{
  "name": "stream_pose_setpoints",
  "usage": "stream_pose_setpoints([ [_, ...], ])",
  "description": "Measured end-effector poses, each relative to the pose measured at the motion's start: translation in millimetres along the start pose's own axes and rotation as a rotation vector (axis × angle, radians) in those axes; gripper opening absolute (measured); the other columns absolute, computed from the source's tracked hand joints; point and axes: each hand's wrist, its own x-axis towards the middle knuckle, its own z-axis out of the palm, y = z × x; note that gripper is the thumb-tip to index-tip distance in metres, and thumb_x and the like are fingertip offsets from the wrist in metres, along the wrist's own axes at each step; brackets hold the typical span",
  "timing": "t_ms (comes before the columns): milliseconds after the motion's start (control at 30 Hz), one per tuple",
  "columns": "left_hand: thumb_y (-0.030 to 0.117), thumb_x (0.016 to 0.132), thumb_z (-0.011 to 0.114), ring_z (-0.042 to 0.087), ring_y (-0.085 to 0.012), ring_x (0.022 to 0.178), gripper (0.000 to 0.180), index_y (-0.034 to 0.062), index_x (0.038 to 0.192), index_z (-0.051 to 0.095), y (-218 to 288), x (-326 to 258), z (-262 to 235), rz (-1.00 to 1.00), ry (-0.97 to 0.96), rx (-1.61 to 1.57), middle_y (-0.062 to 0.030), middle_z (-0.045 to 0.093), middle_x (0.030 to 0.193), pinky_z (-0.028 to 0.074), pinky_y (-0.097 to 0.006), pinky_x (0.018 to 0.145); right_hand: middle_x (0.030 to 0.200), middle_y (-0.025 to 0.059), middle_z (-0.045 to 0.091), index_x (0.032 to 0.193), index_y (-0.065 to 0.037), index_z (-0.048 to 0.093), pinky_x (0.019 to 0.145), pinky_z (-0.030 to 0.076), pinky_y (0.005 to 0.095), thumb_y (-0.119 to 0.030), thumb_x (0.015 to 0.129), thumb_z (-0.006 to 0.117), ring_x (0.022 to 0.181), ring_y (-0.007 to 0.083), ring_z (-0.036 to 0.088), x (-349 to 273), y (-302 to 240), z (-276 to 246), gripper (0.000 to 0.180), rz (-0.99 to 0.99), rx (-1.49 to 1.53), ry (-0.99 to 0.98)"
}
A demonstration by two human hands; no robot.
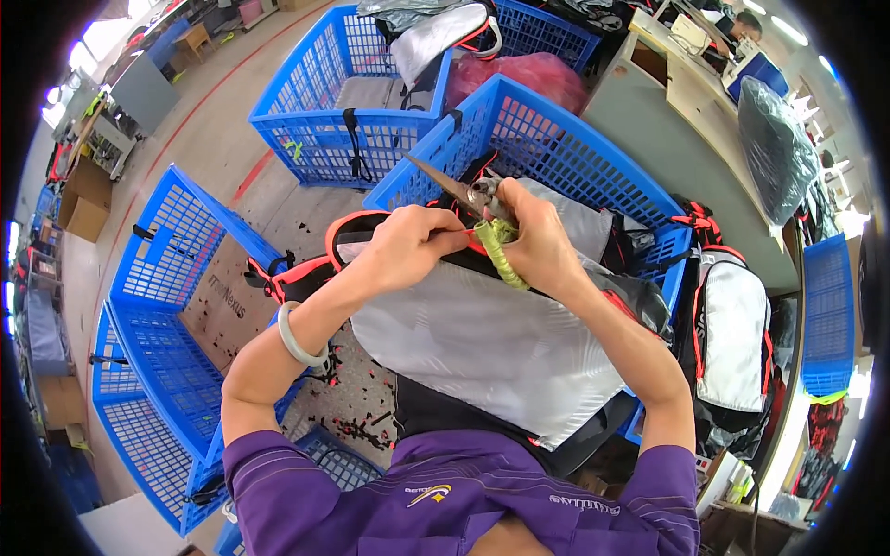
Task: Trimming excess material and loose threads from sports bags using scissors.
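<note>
In front of me lies a grey-white bag (482,343) with black parts and orange-red trim, across my lap and against a blue crate. My left hand (408,243) is closed in a pinch on the bag's orange-red edge, near its top. Closed around a pair of scissors (501,250) is my right hand (542,243), just beside the left. Yellow-green wrapping covers the scissors' handle, and the dark metal blades point up and to the left, over the crate. Whether a loose thread lies between my left fingertips is too small to tell.
The blue crate (593,139) beyond my hands holds more bags. Another blue crate (287,139) stands farther off, and more crates (158,306) stand at my left. Black and red scraps (357,398) litter the floor. A white-and-black bag (732,334) is at the right, below a workbench (667,139).
</note>
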Motion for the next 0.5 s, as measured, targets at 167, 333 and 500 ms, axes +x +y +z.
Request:
stream_pose_setpoints([
  [167,0.016,0.084,0.060,0.056,-0.0163,0.063,0.018,0.0015,0.093,0.068,-10.4,0.9,18.1,-0.015,0.140,-0.178,-0.0113,0.060,0.068,0.041,-0.031,0.058,0.085,0.0188,0.063,0.098,0.000,0.049,0.062,0.048,0.0412,-0.005,0.071,0.072,0.074,0.0383,0.061,-12.9,1.4,5.4,0.036,-0.037,-0.062,0.129],
  [333,0.015,0.089,0.055,0.051,-0.0117,0.068,0.021,0.0002,0.097,0.069,17.2,-1.9,7.4,-0.108,-0.045,-0.300,-0.0027,0.063,0.076,0.040,-0.027,0.063,0.086,0.0157,0.064,0.098,-0.001,0.050,0.062,0.051,0.0407,0.003,0.064,0.069,0.077,0.0379,0.063,-27.4,14.6,8.0,0.039,-0.266,-0.259,0.159],
  [500,0.012,0.089,0.057,0.054,-0.0112,0.092,0.023,0.0036,0.107,0.067,19.7,1.3,3.5,-0.240,-0.134,-0.431,-0.0012,0.064,0.097,0.040,-0.026,0.085,0.073,0.0107,0.055,0.091,-0.002,0.052,0.057,0.046,0.0365,-0.015,0.065,0.081,0.064,0.0283,0.057,-35.1,23.8,-19.0,0.042,-0.083,-0.125,0.331],
])
